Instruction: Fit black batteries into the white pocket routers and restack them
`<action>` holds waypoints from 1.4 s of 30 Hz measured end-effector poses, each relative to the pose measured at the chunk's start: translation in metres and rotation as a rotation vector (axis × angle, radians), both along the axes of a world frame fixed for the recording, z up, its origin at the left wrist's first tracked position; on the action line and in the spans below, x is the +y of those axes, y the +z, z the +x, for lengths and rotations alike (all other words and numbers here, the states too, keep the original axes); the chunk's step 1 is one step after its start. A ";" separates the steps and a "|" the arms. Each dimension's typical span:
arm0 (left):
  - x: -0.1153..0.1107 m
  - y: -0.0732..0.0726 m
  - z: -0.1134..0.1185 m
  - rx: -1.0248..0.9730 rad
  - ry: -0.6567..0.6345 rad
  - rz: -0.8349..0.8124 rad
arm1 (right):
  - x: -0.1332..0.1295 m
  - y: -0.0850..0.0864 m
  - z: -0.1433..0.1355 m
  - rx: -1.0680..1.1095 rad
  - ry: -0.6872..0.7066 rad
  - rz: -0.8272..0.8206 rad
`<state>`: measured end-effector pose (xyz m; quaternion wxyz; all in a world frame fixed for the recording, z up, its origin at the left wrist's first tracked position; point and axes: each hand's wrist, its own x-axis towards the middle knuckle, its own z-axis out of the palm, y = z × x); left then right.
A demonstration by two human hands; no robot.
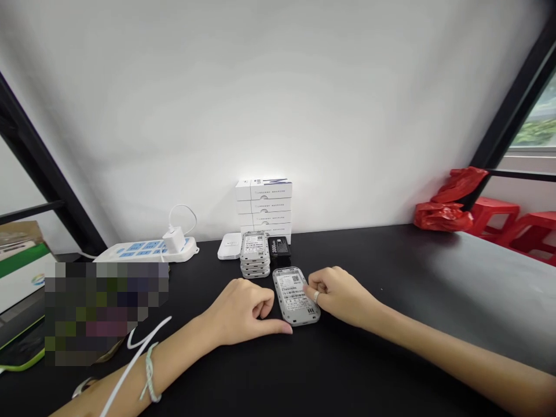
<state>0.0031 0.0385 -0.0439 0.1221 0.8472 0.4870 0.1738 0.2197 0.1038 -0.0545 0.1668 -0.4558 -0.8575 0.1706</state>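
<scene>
A grey device shell [295, 298] with a label and small slots lies on the black table between my hands. My left hand [245, 313] is at its left, fingers curled and thumb stretched out along the near left corner. On the right side, my right hand [332, 292] rests with curled fingers, its thumb over the shell's right edge. Neither hand lifts the shell. Just behind stands a stack of similar shells [255, 249], with black batteries [280, 248] on its right and thin white covers [230, 246] on its left.
White boxes [271, 205] are stacked against the wall. A power strip [139, 250] with a white charger [174, 239] stands at the back left. A white cable [134, 362] crosses my left forearm. Red plastic bags [443, 215] lie at the right rear.
</scene>
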 end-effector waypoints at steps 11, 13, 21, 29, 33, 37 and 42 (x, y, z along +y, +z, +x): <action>-0.001 -0.001 0.001 0.030 -0.010 0.015 | 0.067 0.008 -0.027 0.544 -0.011 -0.439; 0.000 0.000 0.001 0.030 -0.002 0.012 | 0.082 0.004 -0.039 0.579 -0.023 -0.490; 0.001 0.000 0.001 0.029 0.003 -0.017 | 0.076 0.012 -0.026 0.775 -0.079 -0.700; 0.002 0.000 0.002 0.050 0.026 -0.037 | 0.027 0.009 0.004 0.770 0.171 -0.698; 0.003 -0.001 0.003 0.061 0.044 -0.032 | 0.014 0.004 0.000 0.725 0.240 -0.706; 0.002 -0.001 0.002 0.063 0.037 -0.041 | 0.016 -0.003 -0.002 0.652 0.298 -0.599; 0.003 0.000 0.002 0.076 0.049 -0.054 | 0.021 -0.002 0.003 0.442 0.285 -0.260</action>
